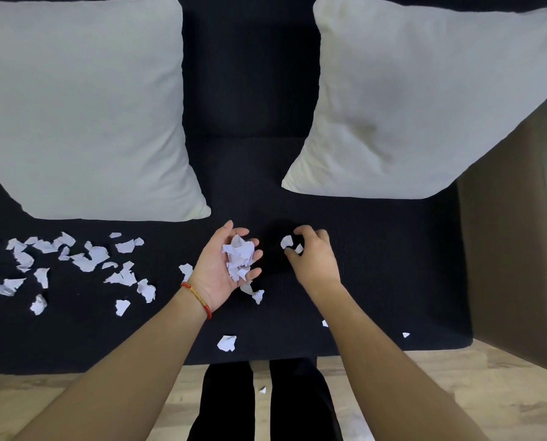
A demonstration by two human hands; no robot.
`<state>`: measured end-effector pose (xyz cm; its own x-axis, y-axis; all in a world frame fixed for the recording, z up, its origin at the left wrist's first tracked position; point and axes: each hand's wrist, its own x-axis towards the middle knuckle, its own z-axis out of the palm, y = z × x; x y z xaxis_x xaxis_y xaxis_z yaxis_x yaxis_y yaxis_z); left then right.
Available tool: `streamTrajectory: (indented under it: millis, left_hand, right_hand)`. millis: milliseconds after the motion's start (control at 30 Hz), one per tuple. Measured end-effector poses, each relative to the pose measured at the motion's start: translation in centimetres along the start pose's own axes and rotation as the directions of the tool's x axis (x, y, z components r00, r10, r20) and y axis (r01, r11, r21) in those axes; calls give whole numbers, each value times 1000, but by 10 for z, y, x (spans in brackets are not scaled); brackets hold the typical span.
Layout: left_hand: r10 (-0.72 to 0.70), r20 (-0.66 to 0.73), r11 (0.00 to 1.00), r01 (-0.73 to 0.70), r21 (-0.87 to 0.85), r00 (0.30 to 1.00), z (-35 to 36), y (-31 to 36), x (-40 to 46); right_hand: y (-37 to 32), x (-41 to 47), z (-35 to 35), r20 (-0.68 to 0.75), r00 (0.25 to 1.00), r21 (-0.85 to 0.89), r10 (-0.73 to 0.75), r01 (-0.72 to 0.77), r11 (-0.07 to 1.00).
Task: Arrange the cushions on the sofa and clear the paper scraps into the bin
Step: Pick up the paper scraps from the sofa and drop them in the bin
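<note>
Step in hand: gathering paper scraps off sofa seat [377, 265]; both cushions [75, 106] already propped at back
Left hand [224, 265] palm up, fingers curled round wad of scraps [238, 256]
Right hand [310, 253] pinching small scrap [287, 241] at fingertips
Loose scraps [59, 265] mostly at 9 o'clock, few at 6 o'clock
Next: probably drop pinched scrap into left palm, then sweep 9 o'clock pile
Bin not in view
No writing readable
</note>
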<state>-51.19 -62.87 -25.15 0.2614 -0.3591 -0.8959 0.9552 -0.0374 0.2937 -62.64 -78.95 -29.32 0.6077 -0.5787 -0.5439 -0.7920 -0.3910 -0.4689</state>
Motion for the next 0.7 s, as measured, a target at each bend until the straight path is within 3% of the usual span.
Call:
streamTrajectory:
  millis: [267, 467, 600, 700]
  left_hand:
    - [-28, -26, 999, 29, 22, 999, -5, -1, 6]
    - [186, -14, 958, -178, 226, 982, -8, -10, 5]
    - [167, 23, 962, -168, 214, 986, -3, -12, 2]
    - [111, 9, 981, -111, 158, 994, 4, -13, 2]
  right_hand:
    - [-13, -1, 16, 44, 993, -138, -108, 113, 984]
    - [8, -8, 6, 89, 995, -65, -52, 58, 996]
    - [47, -35, -18, -34, 985, 205, 168, -158, 966]
    - [90, -64, -36, -156, 911, 316, 382, -320, 893]
